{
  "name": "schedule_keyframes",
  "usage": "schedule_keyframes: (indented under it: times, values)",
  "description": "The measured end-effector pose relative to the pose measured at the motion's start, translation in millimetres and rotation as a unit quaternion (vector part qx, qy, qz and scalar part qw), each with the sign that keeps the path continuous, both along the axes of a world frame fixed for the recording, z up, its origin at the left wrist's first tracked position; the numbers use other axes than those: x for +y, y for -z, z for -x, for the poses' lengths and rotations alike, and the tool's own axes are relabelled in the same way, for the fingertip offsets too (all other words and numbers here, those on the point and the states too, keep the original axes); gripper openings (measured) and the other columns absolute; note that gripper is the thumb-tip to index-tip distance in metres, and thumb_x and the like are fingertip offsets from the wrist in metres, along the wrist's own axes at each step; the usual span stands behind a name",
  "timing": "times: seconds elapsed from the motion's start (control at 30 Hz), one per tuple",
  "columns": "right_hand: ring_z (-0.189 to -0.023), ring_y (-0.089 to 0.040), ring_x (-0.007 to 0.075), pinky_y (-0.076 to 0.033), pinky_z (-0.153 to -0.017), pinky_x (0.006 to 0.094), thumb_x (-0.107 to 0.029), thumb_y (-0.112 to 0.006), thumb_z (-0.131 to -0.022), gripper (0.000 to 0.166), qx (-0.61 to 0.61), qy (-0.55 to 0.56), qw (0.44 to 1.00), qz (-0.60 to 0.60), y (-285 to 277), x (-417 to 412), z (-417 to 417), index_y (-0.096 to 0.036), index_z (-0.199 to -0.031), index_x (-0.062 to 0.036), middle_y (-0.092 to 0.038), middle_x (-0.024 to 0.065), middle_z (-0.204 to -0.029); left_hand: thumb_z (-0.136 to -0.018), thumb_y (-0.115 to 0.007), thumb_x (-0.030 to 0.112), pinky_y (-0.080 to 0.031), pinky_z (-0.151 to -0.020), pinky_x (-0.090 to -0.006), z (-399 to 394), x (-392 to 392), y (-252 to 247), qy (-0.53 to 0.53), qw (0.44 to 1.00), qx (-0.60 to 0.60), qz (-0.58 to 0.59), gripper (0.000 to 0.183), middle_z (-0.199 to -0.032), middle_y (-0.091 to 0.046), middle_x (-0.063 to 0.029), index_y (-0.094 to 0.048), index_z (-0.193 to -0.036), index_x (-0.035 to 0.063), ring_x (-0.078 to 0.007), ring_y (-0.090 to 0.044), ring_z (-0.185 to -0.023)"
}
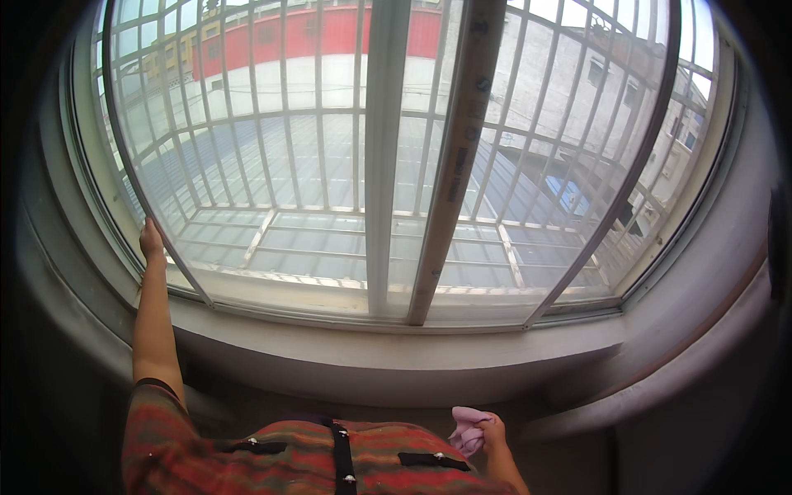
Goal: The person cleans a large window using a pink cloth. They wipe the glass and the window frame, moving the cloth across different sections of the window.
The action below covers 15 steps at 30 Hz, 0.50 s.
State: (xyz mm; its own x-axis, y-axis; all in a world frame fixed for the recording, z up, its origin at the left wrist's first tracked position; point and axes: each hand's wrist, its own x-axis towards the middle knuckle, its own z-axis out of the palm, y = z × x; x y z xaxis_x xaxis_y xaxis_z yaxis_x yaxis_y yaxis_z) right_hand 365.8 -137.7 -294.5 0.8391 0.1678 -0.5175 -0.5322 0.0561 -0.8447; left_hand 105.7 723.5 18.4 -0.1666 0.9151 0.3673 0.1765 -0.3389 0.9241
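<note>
My left arm reaches out to the left side of a sliding window. My left hand [150,241] grips the dark edge [131,167] of the left glass sash, low on its upright side; the fingers behind it are partly hidden. Close to my body on the right, my right hand [493,433] holds a crumpled pink cloth [467,430]. The left glass pane [278,161] and the right glass pane [532,185] stand before me. Between them are a pale upright frame [385,161] and a brownish upright frame [455,167] bearing printed marks.
A white window sill [396,349] runs below the sashes. Beyond the glass stands a metal security grille [318,111]. Gaps show at both outer ends of the window track [581,307]. Outside lie a ribbed roof [297,148] and a red-and-white building [278,40].
</note>
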Motion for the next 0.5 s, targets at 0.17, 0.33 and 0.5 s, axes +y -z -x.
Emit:
schedule_keyframes:
  times: [0.17, 0.33, 0.5]
  values:
    - [-0.076, -0.062, 0.0165, -0.053, -0.069, 0.0288, 0.011, -0.061, -0.07, 0.031, 0.014, -0.009, 1.0, 0.008, 2, -7, 2, -0.062, -0.099, -0.002, -0.064, 0.0061, -0.086, -0.097, -0.044, 0.048, -0.045, -0.085, -0.0399, -5, -9, -1, -0.044, 0.999, 0.017, -0.014, 0.056, -0.1, -0.069, -0.0138, -0.067, -0.11, -0.0011, -0.0317, -0.063, -0.096]
    - [-0.08, -0.063, 0.0195, -0.054, -0.072, 0.0327, 0.011, -0.063, -0.068, 0.036, 0.012, -0.029, 0.999, 0.029, 2, -7, -7, -0.062, -0.102, -0.0022, -0.063, 0.0074, -0.09, -0.097, -0.044, 0.046, -0.046, -0.089, -0.0387, -2, -14, -4, -0.034, 0.997, 0.066, -0.01, 0.053, -0.104, -0.069, -0.0141, -0.066, -0.113, 0.0011, -0.0318, -0.064, -0.101]
    - [-0.079, -0.062, 0.0181, -0.053, -0.072, 0.0299, 0.012, -0.059, -0.069, 0.033, 0.004, -0.029, 0.999, -0.018, -7, 12, -15, -0.063, -0.1, -0.0019, -0.064, 0.0066, -0.089, -0.1, -0.042, 0.044, -0.045, -0.093, -0.0383, -2, -28, -5, -0.03, 0.996, 0.084, -0.002, 0.052, -0.114, -0.066, -0.0141, -0.061, -0.122, 0.0014, -0.0312, -0.061, -0.108]
